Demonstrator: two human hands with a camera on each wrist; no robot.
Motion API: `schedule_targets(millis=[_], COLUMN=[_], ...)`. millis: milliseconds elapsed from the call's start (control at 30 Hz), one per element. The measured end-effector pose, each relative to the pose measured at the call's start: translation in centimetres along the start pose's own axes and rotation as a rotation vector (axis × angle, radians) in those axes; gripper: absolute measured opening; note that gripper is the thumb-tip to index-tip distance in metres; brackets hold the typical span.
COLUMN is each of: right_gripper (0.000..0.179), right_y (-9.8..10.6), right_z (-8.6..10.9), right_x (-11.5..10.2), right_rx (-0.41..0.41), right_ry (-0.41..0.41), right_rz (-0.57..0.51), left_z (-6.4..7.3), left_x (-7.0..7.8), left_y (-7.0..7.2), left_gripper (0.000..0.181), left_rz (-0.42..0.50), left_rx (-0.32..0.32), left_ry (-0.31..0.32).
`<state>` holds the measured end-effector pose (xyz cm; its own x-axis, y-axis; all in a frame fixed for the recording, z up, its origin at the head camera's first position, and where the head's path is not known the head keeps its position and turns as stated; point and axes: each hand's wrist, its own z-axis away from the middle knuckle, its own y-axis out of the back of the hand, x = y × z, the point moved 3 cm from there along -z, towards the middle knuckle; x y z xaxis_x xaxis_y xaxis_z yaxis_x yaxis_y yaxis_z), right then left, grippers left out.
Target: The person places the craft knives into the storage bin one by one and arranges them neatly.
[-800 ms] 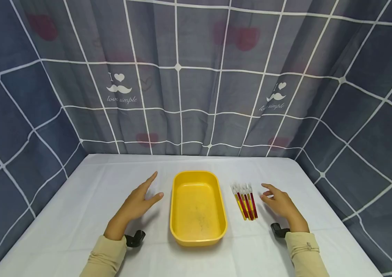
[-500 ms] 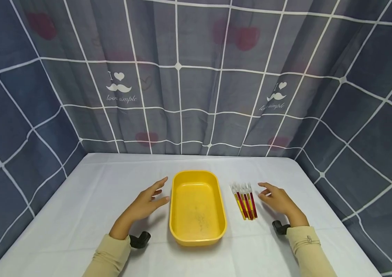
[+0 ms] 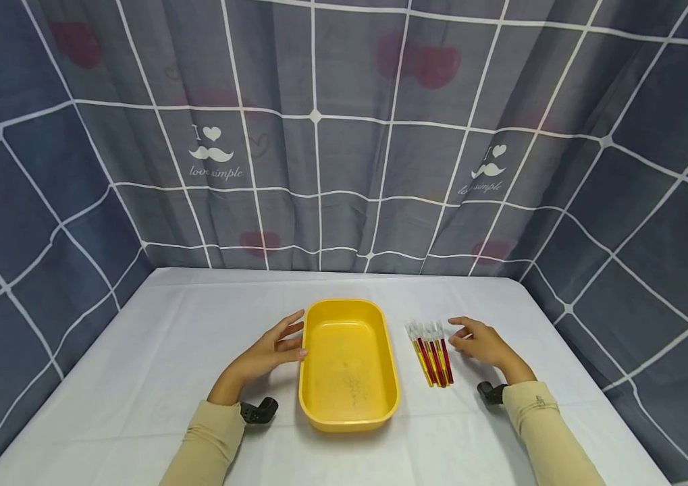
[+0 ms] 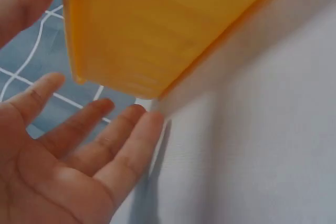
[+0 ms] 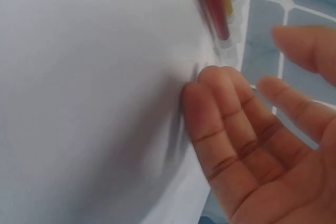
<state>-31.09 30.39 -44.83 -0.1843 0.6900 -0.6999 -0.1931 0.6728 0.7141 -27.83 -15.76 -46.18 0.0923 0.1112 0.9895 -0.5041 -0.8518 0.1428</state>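
A yellow rectangular tub [image 3: 350,415] stands in the middle of the white table. My left hand [image 3: 263,354] is at its left side, thumb tip right at the rim and fingers spread. In the left wrist view those fingers reach out beneath the near corner of the tub's wall [image 4: 142,30], palm facing it. To the right of the tub lies a row of slim, pen-like red and yellow sticks [image 3: 433,361] with clear whitish tips. My right hand [image 3: 481,343] hovers just right of their tips, its fingers loosely bent and holding nothing.
White cloth [image 3: 198,304] covers the table. A dark grid-patterned curtain [image 3: 344,155] hangs behind it and along both sides. Black wrist-worn devices [image 3: 260,410] sit below both hands, by the beige sleeves.
My left hand has moved right, from beside the tub up to its left rim. My right hand has shifted slightly left, closer to the sticks. Tub and sticks stay in place.
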Motion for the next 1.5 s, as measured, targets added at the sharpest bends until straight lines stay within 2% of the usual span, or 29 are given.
schedule_targets(millis=[167,333,533,667,833,1033,1200,1367,1500], right_gripper=[0.053,0.055,0.059,0.064,0.066,0.061,0.051,0.046,0.048], right_y=[-0.1,-0.4,-0.5,-0.6,-0.3,-0.1,-0.3,-0.4,-0.4], right_z=[-0.6,-1.2,-2.3,-3.1,-4.0,-4.5,-4.6,-4.4,-3.9], right_x=[0.3,0.3,0.8,1.2,1.0,0.5,0.5,1.0,1.2], right_rx=[-0.018,-0.036,-0.091,-0.153,-0.205,-0.212,-0.179,-0.128,-0.128], right_ry=[-0.028,-0.072,-0.040,-0.022,-0.055,-0.105,-0.129,-0.153,-0.165], right_rz=[-0.024,-0.077,-0.174,-0.227,-0.228,-0.187,-0.173,-0.199,-0.285], left_z=[-0.5,-1.0,-1.1,-1.1,-1.3,-1.4,-1.2,-1.3,-1.4], left_x=[-0.7,-1.3,-1.8,-2.1,-2.4,-2.7,-2.8,-3.0,-3.2], left_y=[0.1,-0.1,-0.1,0.2,0.3,0.4,0.3,0.2,0.1], left_gripper=[0.090,0.090,0.088,0.088,0.088,0.088,0.088,0.090,0.090], left_rz=[0.036,0.091,0.168,0.153,0.157,0.161,0.170,0.165,0.164], left_rx=[0.014,-0.009,-0.015,0.009,0.011,0.004,0.006,0.001,0.000], left_ry=[-0.032,-0.035,-0.036,-0.033,-0.042,-0.052,-0.049,-0.046,-0.045])
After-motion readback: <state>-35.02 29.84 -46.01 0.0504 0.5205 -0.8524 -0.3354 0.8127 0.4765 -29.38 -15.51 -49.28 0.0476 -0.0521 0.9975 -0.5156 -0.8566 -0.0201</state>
